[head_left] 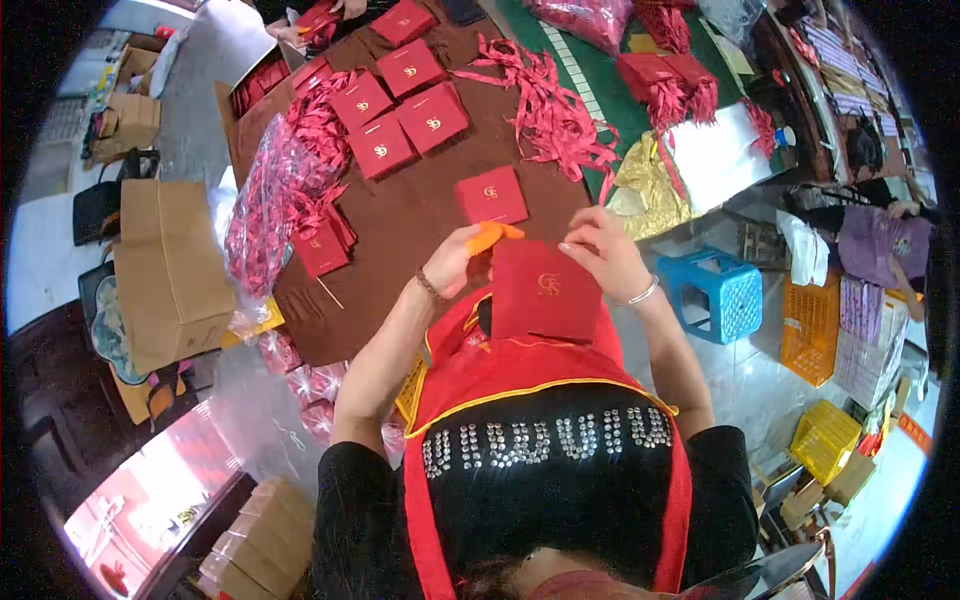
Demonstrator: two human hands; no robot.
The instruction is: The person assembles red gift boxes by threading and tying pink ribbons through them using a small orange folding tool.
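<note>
A square red packet (545, 295) with a gold emblem stands upright in front of my red apron, at the table's near edge. My left hand (462, 258), with orange covers on its fingers, closes on the packet's upper left edge. At the upper right edge my right hand (606, 255) has thumb and fingertips pinched together; the fingertips partly hide what they grip. Just beyond my hands a similar packet (492, 196) lies on the brown cloth. Stacks of red packets (432, 118) rest farther back.
Red ribbons (555, 115) lie on the table's right side, a clear plastic bag of ribbons (275, 195) on its left. A blue stool (712, 295) and an orange crate (808, 330) stand to the right. Another person's hand (290, 32) works at the far edge.
</note>
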